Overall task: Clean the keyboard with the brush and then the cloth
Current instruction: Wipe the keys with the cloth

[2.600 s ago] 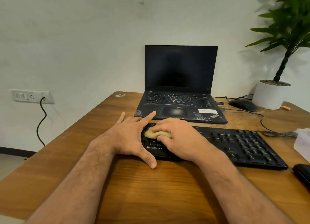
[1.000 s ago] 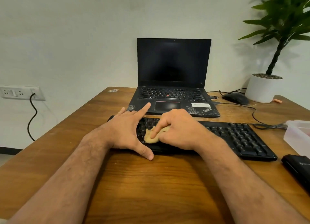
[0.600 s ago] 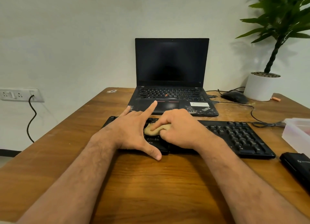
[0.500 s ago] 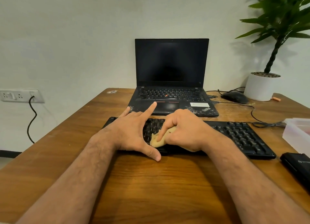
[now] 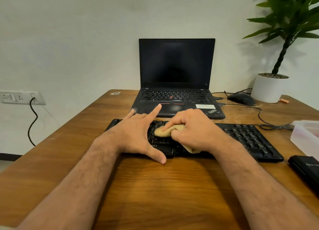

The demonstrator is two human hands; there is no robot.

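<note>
Keyboard (image 5: pixel 245 136), black, lay across the wooden table (image 5: pixel 172 191) near its front edge, before an open laptop (image 5: pixel 176 78). Right hand (image 5: pixel 195 131) clutched a tan cloth (image 5: pixel 164 131) against the left-side keys; left hand (image 5: pixel 136 135) lay flat, fingers spread, on the keyboard's left end.

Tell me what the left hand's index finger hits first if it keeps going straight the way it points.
Probably the laptop: the left hand rests on the keyboard, its index finger raised and aimed at the palm rest by the trackpad. Depth is unclear; it could pass over the front edge first.
</note>
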